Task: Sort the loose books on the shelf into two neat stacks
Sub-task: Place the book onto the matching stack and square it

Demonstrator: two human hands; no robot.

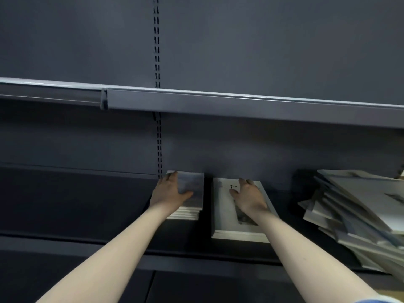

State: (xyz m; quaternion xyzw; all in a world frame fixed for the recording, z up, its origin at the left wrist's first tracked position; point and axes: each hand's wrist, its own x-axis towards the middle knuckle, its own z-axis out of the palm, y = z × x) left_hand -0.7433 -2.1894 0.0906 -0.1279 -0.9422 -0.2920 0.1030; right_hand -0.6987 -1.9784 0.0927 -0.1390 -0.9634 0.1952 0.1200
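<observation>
Two squared stacks of books lie side by side on the dark shelf (87, 215). The left stack (193, 193) is narrower, with a grey-blue cover on top. My left hand (169, 192) rests flat on its left part, fingers straight and thumb spread. The right stack (225, 215) is wider, topped by a white cover with dark lettering and a dark picture. My right hand (249, 199) lies flat on that cover, fingers extended toward the back. A loose, slanted pile of books (354, 211) sprawls at the far right of the same shelf.
An upper shelf (240, 103) with a grey front rail juts out above the books. A slotted upright (159, 147) runs down the back panel just left of the stacks. The shelf's front lip (109, 243) crosses under my forearms.
</observation>
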